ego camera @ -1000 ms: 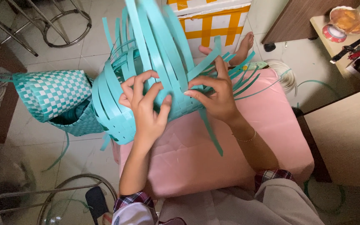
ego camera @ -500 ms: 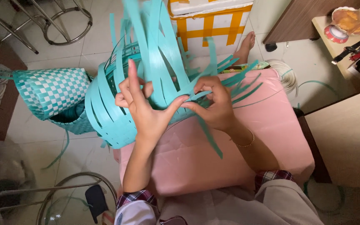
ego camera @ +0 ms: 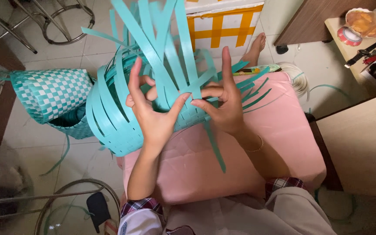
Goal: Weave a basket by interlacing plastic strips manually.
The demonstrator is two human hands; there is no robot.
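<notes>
Fingers (ego camera: 225,65) of the right hand (ego camera: 223,106) are spread, the index pointing straight up while the thumb and the curled fingers pinch one of the teal plastic weaving strips (ego camera: 183,35). The left hand (ego camera: 153,113) faces it, its fingers apart as well: the index is raised, the thumb stretches toward the right thumb until the two nearly touch, and the other fingers hook around a strip.

Between both hands sits a half-woven teal strap basket (ego camera: 109,117), lying on its side over the far left corner of a pink cushioned stool (ego camera: 279,143), with its rounded woven body hanging past the stool's left edge. Loose strips fan upward and to the right from it, and one hangs down across the pink top.

Just left of the basket, on the tiled floor (ego camera: 83,165), lies a finished teal-and-white checkered woven bag (ego camera: 51,93). A bare foot (ego camera: 255,48) rests beyond the stool's far edge, near a white-and-orange box (ego camera: 223,26).
</notes>
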